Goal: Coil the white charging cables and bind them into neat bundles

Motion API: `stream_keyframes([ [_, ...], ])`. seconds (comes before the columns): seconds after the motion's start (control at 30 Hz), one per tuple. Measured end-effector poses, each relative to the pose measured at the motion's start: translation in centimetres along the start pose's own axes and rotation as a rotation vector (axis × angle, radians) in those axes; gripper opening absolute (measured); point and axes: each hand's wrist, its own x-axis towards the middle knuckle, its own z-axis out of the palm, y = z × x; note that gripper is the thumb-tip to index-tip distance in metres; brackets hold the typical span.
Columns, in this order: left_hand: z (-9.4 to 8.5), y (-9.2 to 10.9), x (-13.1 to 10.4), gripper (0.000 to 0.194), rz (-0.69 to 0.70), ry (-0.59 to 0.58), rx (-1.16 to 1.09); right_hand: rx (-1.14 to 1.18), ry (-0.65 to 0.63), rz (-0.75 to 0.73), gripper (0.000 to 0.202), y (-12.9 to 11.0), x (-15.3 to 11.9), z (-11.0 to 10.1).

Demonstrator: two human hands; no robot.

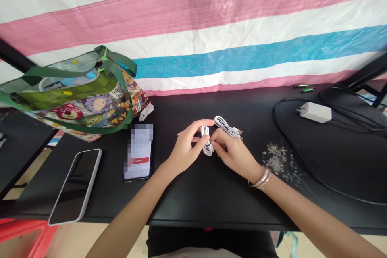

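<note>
Clearest one first: TOY, yellowish caps, low on the front of the bag (80,107), twd its right-hand end. Straight up from that, a small block of white letters (118,91), stacked in a couple of lines, too blurry to read for sure. Now inside the bag, a dark label (52,86) w/ pale lettering, slanted, can't make it out. Over to the phone (145,149) w/ the lit screen: red button (138,161), pale txt on it, tiny, illegible; faint txt just under it, same story. Rest of that screen's partly pixelated, unreadable too.
</note>
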Motion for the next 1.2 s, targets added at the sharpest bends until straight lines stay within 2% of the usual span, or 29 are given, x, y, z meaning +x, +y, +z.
stream_keyframes([
  [0.17, 0.0, -0.3, -0.1, 0.029, 0.113, -0.079, 0.107, 0.058, -0.059, 0.004, 0.015, 0.0, 0.2, -0.2],
  [0.27, 0.0, -0.3, -0.1, 0.028, 0.170, -0.096, 0.153, 0.191, -0.103, 0.017, 0.014, 0.1, 0.3, -0.4],
  [0.43, -0.1, -0.2, 0.0, 0.021, 0.272, -0.067, 0.245, 0.471, -0.161, 0.155, 0.011, 0.5, 0.5, -0.4],
  [0.57, 0.2, -0.1, -0.1, 0.021, 0.401, -0.058, 0.315, 0.600, -0.135, 0.216, 0.019, 0.9, 0.7, -0.6],
  [0.73, 1.0, -0.2, -0.5, 0.038, 0.572, -0.074, 0.449, 0.721, -0.015, 0.279, 0.026, 0.9, 0.7, -0.9],
  [0.8, 1.3, -0.4, -0.6, 0.038, 0.620, -0.068, 0.517, 0.760, 0.017, 0.290, 0.030, 0.8, 0.7, -0.8],
  [0.97, 1.7, -0.8, -0.8, 0.038, 0.652, -0.037, 0.610, 0.802, 0.055, 0.290, 0.038, 0.6, 0.8, -0.6],
  [1.2, 1.7, -0.9, -0.9, 0.042, 0.727, -0.014, 0.599, 0.927, 0.002, 0.365, 0.032, -0.2, 0.6, -0.8],
])
